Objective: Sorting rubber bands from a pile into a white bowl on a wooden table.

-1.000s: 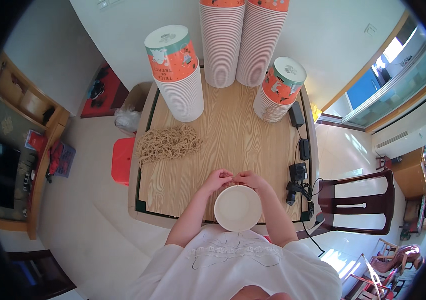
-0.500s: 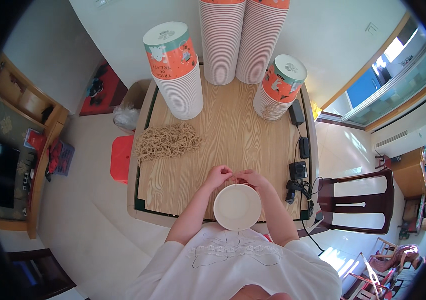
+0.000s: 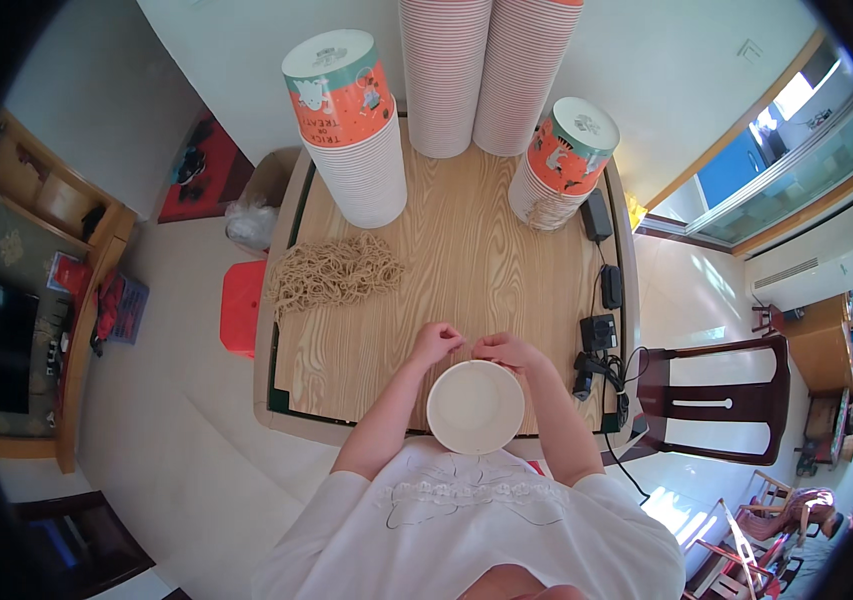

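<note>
A white-lined paper bucket (image 3: 475, 408) stands mouth up at the table's near edge, close against my shirt. Just beyond its far rim, my left hand (image 3: 437, 343) has its fingers pinched together, a little apart from the bucket. My right hand (image 3: 508, 351) is closed at the far right of the rim, its fingers by the bucket's outer wall. Whatever is between the fingertips of either hand is too small to make out. A loose heap of tan twine loops (image 3: 336, 272) lies on the table, ahead and to the left.
Upside-down stacks of orange-and-green paper buckets stand at back left (image 3: 351, 130) and back right (image 3: 564, 165), with two taller stacks (image 3: 446, 80) between. Black adapters and cables (image 3: 598, 335) line the table's right edge. A red stool (image 3: 242, 310) and dark chair (image 3: 711, 400) flank the table.
My left hand has drawn slightly up and away from the right, widening the gap between them. My right hand stays by the bucket's rim. The whole view has shifted slightly.
</note>
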A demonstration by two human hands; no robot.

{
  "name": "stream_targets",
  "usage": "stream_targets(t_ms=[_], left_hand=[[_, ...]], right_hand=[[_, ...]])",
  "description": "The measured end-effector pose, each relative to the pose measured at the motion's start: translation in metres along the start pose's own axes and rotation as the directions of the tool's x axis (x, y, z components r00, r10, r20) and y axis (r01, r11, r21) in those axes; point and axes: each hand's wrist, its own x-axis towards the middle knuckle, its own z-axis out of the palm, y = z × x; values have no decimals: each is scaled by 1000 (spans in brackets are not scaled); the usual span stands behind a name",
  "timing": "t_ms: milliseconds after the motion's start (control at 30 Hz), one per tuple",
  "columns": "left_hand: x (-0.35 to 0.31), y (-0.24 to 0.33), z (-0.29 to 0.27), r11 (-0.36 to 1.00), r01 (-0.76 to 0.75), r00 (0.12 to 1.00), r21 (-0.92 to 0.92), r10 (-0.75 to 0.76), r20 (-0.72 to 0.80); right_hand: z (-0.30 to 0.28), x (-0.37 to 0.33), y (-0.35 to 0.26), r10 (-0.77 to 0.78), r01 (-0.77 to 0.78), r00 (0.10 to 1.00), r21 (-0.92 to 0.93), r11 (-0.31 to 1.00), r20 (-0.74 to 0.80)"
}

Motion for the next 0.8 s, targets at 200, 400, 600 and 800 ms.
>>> stream_targets(t_ms=[200,400,600,800], left_hand=[[-7,-13,-11,977,52,999,207,-52,-9],[-20,13,-7,871,-333,943,362,304,135],[-23,22,-6,980,-136,964,144,97,248],[-24,18,-6,986,-84,973,141,51,224]], right_hand=[[3,-7,-7,-32,36,999,-212,977,21],[-9,0,2,-42,56,997,-256,965,58],[-7,3,2,-70,82,996,-203,976,61],[-2,1,-4,-77,70,997,-191,979,-29]])
